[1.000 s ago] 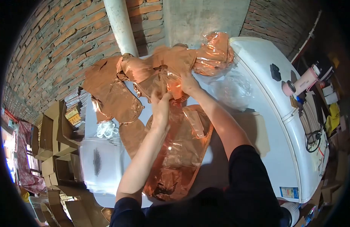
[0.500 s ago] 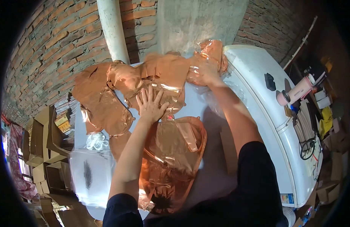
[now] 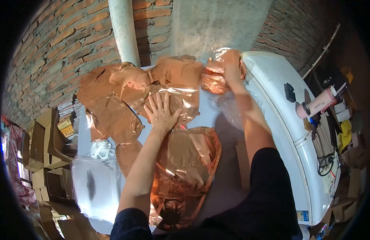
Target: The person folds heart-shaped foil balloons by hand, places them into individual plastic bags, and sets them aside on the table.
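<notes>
My left hand lies flat with fingers spread on a copper-coloured foil sheet in the middle of the table. My right hand reaches to a crumpled shiny foil bundle at the table's back right; its fingers are hard to make out against the foil. More flat foil pieces overlap to the left. A large foil piece with a dark starburst mark lies nearest my body, below my left hand.
On the left are a stack of clear plastic bags, white string and cardboard boxes. At right stands a white appliance with a pink bottle beside it. Behind are a pipe and a brick wall.
My right hand has moved slightly farther back and up over the foil bundle, whose shape has shifted. My left hand stays flat on the foil. The view has shifted a little.
</notes>
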Demonstrator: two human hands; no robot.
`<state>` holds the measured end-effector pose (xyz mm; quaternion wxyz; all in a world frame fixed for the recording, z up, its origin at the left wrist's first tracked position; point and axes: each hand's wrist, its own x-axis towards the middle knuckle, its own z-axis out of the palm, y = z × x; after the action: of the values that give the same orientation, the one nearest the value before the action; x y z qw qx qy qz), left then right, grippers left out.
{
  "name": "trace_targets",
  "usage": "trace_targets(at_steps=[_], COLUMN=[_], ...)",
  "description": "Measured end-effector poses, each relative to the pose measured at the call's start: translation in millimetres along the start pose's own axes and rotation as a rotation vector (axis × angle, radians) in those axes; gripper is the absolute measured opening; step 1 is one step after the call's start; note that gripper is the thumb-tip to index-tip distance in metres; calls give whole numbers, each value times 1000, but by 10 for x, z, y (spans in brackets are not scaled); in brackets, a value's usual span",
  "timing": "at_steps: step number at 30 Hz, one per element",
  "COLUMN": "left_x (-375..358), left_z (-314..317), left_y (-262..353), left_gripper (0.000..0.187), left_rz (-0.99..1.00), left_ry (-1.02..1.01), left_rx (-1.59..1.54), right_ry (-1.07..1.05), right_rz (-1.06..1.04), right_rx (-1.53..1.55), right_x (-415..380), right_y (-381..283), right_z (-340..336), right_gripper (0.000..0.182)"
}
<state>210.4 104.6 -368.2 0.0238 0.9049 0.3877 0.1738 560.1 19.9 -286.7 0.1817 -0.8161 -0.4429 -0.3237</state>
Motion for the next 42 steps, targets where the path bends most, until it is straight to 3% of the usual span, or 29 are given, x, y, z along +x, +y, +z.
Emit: trace_targets(at_steps=[3, 5, 8, 10, 14, 16, 18, 19, 21, 23, 24, 27, 28, 31, 32, 35, 36, 40, 42], left_x=[-9, 6, 16, 7, 35, 126, 230, 295, 367, 275, 207, -144, -373, -863, -1042, -1383, -1490, -1802, -1896], left_z=[-19, -51, -75, -93, -237, -407, -585, -697, -1029, -1413, -1571, -2059, -2278, -2462, -2531, -2491, -2506, -2611, -2636], left_y=[18, 34, 30, 41, 53, 105, 149, 153, 142, 193, 192, 75, 35, -192, -206, -509, -607, -699, -733], left_gripper=[88, 88, 89, 91, 88, 88, 87, 86, 88, 87, 80, 73, 53, 34, 23, 21, 22, 24, 27], left_rz=[-19, -26, -27, -18, 57, 97, 165, 201, 260, 263, 342, 385, 276, 183, 210, 238, 205, 32, 15], left_ry=[-24, -55, -74, -43, 206, 333, 422, 468, 376, 258, 316, -60, -89, -69, 34, 143, 94, -71, -108], left_rx=[1, 10, 23, 17, -58, -141, -411, -544, -904, -1273, -1247, -1441, -1305, -1234, -1243, -1070, -1010, -1306, -1379], right_ry=[107, 114, 269, 281, 310, 283, 243, 246, 249, 187, 153, 9, -52, -274, -338, -515, -564, -602, -623], right_rz=[239, 354, 507, 518, 456, 460, 492, 476, 441, 426, 432, 512, 549, 485, 514, 547, 528, 621, 593], right_rx=[160, 185, 316, 389, 487, 748, 1172, 1234, 1363, 1491, 1573, 1721, 1750, 1937, 1978, 2056, 2055, 2106, 2083], right_x=[247, 398, 594, 672, 748, 636, 601, 579, 466, 327, 189, -252, -412, -925, -1108, -1494, -1576, -1699, -1745], right_y=[317, 303, 422, 445, 266, -57, -177, -219, -328, -471, -608, -1035, -1144, -1378, -1470, -1716, -1766, -2018, -2082], right_z=[-90, -639, -798, -923, -1259, -1678, -1828, -1897, -2052, -2159, -2259, -2599, -2676, -2835, -2882, -2987, -2998, -3178, -3260], right_gripper=[16, 21, 25, 26, 24, 19, 12, 11, 12, 11, 10, 11, 11, 14, 15, 15, 15, 15, 24])
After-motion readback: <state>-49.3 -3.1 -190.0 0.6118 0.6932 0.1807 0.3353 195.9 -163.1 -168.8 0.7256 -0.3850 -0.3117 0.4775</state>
